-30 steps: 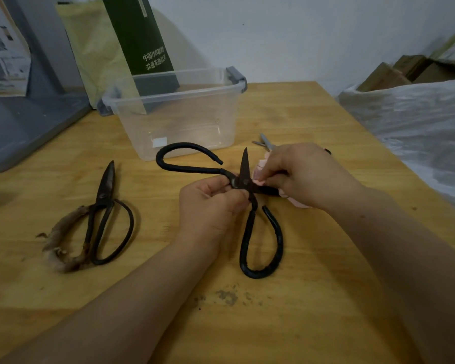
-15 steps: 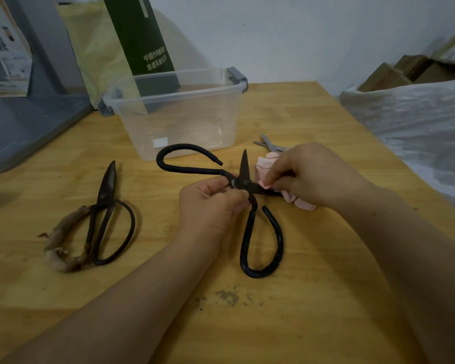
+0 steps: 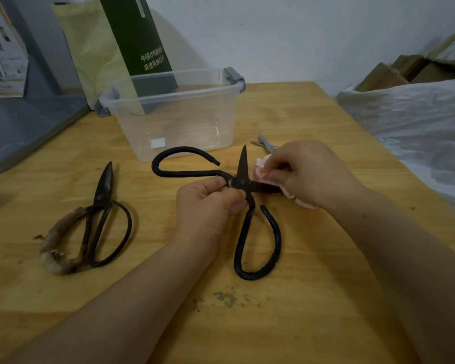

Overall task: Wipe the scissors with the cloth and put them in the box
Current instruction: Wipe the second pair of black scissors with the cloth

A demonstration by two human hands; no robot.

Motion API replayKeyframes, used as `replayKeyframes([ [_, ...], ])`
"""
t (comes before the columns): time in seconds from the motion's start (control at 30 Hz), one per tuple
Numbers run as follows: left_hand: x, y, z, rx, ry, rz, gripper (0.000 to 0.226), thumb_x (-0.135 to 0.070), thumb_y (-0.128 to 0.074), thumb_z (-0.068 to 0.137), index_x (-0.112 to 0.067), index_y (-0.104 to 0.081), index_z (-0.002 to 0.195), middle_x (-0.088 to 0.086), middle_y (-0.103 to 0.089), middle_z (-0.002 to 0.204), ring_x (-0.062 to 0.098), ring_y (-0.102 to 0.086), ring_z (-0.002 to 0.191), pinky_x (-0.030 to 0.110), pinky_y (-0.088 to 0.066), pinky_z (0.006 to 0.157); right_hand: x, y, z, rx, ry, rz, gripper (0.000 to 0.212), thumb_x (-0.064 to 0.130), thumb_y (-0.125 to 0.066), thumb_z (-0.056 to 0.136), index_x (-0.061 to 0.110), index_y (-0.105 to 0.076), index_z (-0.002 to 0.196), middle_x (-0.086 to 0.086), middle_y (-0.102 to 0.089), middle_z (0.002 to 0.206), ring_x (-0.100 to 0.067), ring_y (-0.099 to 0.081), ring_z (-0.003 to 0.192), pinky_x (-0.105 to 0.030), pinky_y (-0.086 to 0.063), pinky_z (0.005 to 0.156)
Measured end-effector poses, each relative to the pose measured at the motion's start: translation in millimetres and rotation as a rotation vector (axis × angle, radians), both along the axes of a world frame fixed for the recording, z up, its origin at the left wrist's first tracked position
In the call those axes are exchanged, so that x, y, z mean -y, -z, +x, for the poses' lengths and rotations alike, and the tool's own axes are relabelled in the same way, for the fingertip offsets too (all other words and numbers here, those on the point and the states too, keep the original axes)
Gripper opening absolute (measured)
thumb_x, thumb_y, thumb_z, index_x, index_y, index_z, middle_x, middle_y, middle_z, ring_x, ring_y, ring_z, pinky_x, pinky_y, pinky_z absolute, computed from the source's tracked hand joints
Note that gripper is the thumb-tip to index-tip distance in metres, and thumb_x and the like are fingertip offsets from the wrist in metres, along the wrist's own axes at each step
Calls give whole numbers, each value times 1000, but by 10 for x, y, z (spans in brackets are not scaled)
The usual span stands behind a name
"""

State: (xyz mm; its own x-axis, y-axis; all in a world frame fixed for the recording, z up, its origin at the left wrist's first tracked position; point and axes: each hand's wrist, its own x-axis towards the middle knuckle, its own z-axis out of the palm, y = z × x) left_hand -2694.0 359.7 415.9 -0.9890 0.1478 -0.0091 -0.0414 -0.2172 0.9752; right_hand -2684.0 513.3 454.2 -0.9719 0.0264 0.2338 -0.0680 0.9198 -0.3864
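open black scissors pinched at the pivot, cloth on one blade

the left hand (image 3: 208,206) pinches the black scissors (image 3: 258,258) at the pivot, fingers curled. the scissors are spread wide on the middle of the wooden table (image 3: 313,311): one blade points at the clear plastic box (image 3: 184,122), the other runs right into the pink cloth (image 3: 260,166), which the right hand (image 3: 310,174) pinches around it. one handle loop curves left just short of the box's near wall. small grey scissors (image 3: 265,143) lie just behind the right hand, beside the box's corner. rusty old scissors (image 3: 103,211) lie well apart to the left. bare wood with a dark stain (image 3: 226,298) spreads toward the near edge. the table's right edge runs near the right forearm, a white plastic sheet (image 3: 418,127) beyond it.
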Motion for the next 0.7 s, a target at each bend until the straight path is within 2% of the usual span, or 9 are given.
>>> replayKeyframes([
  [0.07, -1, -4, 0, 3, 8, 15, 20, 15, -61, 76, -4, -69, 72, 11, -73, 80, 27, -71, 82, 23, -58, 66, -4, 0, 11, -77, 57, -193, 10, 21, -65, 88, 24, -73, 93, 13, -64, 81, 4, -55, 72, -12, -41, 63],
  [0.13, 7, 0, 2, -9, 17, 9, 20, 14, -61, 76, -3, -70, 73, 10, -73, 78, 26, -71, 82, 24, -58, 66, 46, -33, 50, -18, -13, -493, 1, 23, -72, 82, 23, -74, 82, 15, -63, 58, 8, -57, 53, -6, -39, 46],
  [0.17, 11, 0, 2, -15, 20, 6, 19, 14, -62, 76, -3, -71, 74, 10, -73, 77, 26, -71, 82, 24, -58, 67, 73, -26, 63, 24, -59, -513, 2, 26, -74, 80, 24, -74, 78, 14, -61, 51, 6, -55, 46, -7, -37, 42],
  [0.33, 4, -4, 6, -11, 25, 4, 16, 15, -61, 76, 1, -69, 76, 10, -73, 77, 26, -71, 81, 23, -58, 65, 85, -7, 26, 79, -79, -383, 10, 25, -76, 78, 27, -74, 68, 2, -69, 68, -13, -63, 57, -27, -49, 54],
  [0.43, -12, 7, -6, 21, 7, 17, 16, 15, -61, 77, 0, -68, 76, 14, -73, 84, 28, -71, 84, 25, -58, 67, 47, -7, 13, 17, 67, -13, 11, 24, -67, 84, 26, -73, 75, 1, -69, 80, -18, -64, 75, -27, -48, 60],
  [0.5, -15, 8, -8, 36, 4, 33, 16, 15, -61, 77, 0, -68, 75, 15, -73, 85, 28, -71, 85, 26, -58, 68, 9, -28, 26, -96, 142, -132, 12, 22, -68, 84, 28, -72, 75, 1, -69, 79, -13, -64, 73, -26, -50, 57],
  [0.57, -4, 7, -11, 31, 7, 30, 16, 14, -61, 77, 0, -68, 76, 14, -73, 84, 28, -71, 85, 26, -58, 68, 29, -57, 63, -101, 21, -396, 14, 21, -75, 79, 30, -71, 69, 7, -68, 72, -2, -63, 64, -19, -51, 54],
  [0.63, 10, 7, -16, 16, 20, 16, 14, 13, -61, 77, 2, -69, 77, 12, -73, 83, 27, -71, 85, 26, -58, 69, 70, -32, 59, 25, -117, -387, 6, 27, -77, 76, 28, -75, 71, 7, -69, 73, -1, -63, 64, -22, -53, 59],
  [0.7, 13, 11, -17, 12, 19, 11, 12, 13, -61, 77, 3, -69, 77, 13, -73, 83, 28, -71, 85, 26, -58, 69, 57, 19, 27, 98, -62, -342, 9, 29, -74, 79, 27, -74, 70, -1, -70, 74, -13, -63, 63, -31, -53, 58],
])
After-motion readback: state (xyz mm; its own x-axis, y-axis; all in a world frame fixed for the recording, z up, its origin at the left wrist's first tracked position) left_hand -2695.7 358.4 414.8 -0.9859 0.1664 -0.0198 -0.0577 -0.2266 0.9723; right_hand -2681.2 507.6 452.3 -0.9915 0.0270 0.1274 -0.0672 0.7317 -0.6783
